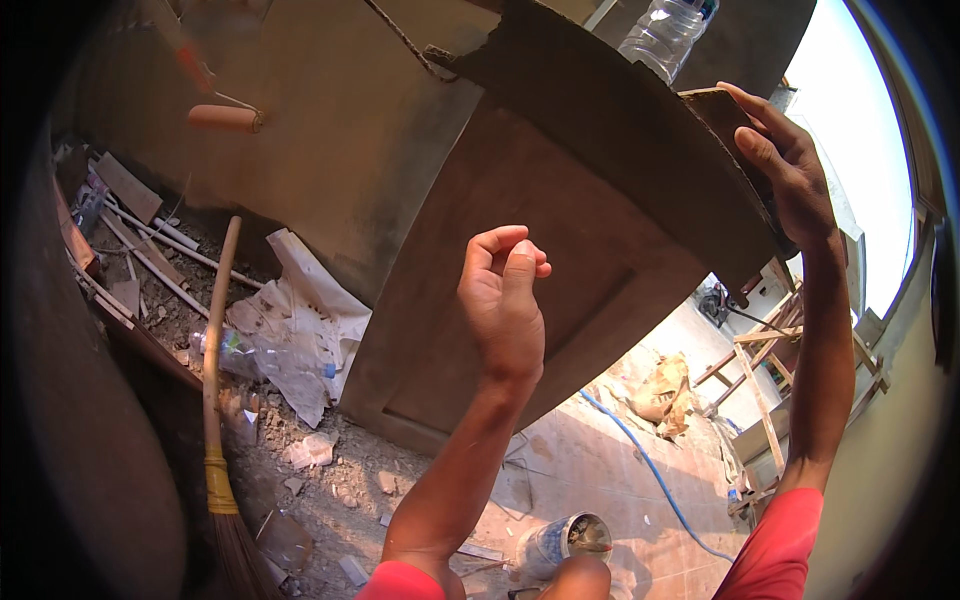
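Observation:
My left hand (505, 300) is raised in front of a brown wall panel (520, 220). Its fingers curl loosely toward the thumb, and nothing shows in them. Up at the right, my right hand (790, 175) grips a flat brown board (720, 120), fingers over the top edge and thumb on the near side. This board stands against the end of a dark, rough-edged ledge (600, 110) that juts out above the panel. A clear plastic bottle (665, 40) is just behind the ledge's upper edge.
A broom (217, 400) leans at the left beside rubble, pipes (160, 255) and a crumpled sheet (310, 320). A paint roller (225, 118) is at the upper left. Below are a bucket (560, 545) and a blue hose (650, 465); wooden frames (765, 400) stand at the right.

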`<state>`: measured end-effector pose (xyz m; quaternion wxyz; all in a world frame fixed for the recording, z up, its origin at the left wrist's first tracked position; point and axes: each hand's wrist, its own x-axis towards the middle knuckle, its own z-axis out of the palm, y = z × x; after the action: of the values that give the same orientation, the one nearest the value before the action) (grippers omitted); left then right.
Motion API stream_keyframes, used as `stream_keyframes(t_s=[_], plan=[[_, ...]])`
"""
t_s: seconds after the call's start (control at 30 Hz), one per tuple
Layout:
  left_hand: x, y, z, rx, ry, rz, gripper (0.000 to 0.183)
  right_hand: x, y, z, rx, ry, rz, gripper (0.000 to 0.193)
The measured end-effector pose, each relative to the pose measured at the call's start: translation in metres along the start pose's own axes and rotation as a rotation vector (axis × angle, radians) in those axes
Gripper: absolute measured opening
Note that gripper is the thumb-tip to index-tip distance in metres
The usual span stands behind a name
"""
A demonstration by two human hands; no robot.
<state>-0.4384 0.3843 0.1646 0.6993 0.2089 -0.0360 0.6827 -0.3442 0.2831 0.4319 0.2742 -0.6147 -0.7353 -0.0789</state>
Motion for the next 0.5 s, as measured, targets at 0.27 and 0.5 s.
stream_keyframes(t_s=[0.27, 0.5], plan=[[0.003, 0.001, -0.001, -0.018, 0.002, 0.028, 0.013, -0.017, 0.019, 0.003, 0.326, 0.087, 0.021, 0.054], [0.005, -0.003, -0.007, -0.014, 0.028, 0.011, 0.014, -0.019, 0.002, 0.066, -0.739, 0.27, -0.483, 0.052]])
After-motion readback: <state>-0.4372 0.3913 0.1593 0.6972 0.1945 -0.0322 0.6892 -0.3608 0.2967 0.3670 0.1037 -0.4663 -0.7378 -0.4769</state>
